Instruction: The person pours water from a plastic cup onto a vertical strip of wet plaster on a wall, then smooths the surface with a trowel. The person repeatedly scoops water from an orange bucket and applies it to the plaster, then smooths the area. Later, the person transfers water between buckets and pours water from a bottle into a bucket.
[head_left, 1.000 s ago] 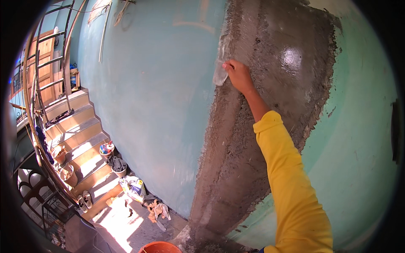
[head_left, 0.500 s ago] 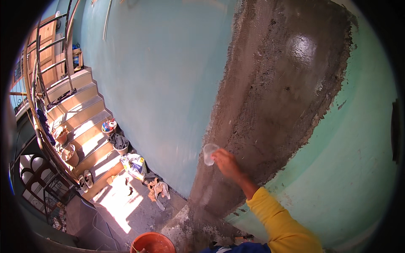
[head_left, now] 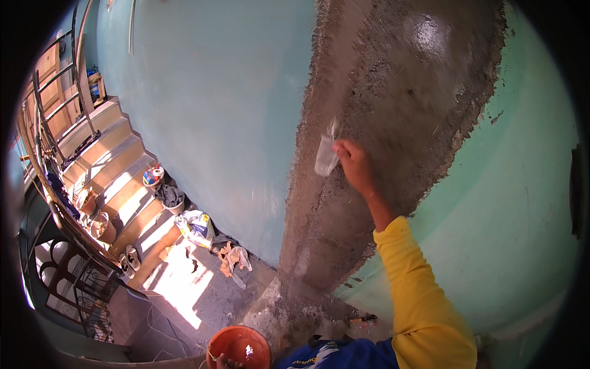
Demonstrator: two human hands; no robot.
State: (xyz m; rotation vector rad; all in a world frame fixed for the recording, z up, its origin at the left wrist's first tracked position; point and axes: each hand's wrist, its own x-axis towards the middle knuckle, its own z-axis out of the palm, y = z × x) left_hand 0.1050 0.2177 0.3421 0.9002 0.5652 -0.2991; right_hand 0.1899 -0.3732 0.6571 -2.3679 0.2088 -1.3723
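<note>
The largest area is taken up by a blue wall (head_left: 209, 123), bordered on its right by a broad brown band of rough render (head_left: 405, 160), glossy near the top, and beyond that by a green wall (head_left: 491, 258). On the left, a tiled staircase (head_left: 117, 166) is lined with pots and bags. At the lower edge an orange bucket (head_left: 261, 338) is partly seen, with a bright glint inside. It would be judged heavier and more awkward than the cup if it is part filled, and best held by its rim. At its near edge the fingers of the left hand (head_left: 228, 363) are seen; the rest is cut off, so how firmly they are closed cannot be told. The right hand (head_left: 356, 163) is closed narrowly on the side of a clear cup (head_left: 326, 160), held tilted in front of the render; contact cannot be told. A pale streak (head_left: 333, 126) is seen just above it. The cup looks light, thin-walled and likely slippery when wet; it is best pinched gently near the rim, since it could be crushed.
</note>
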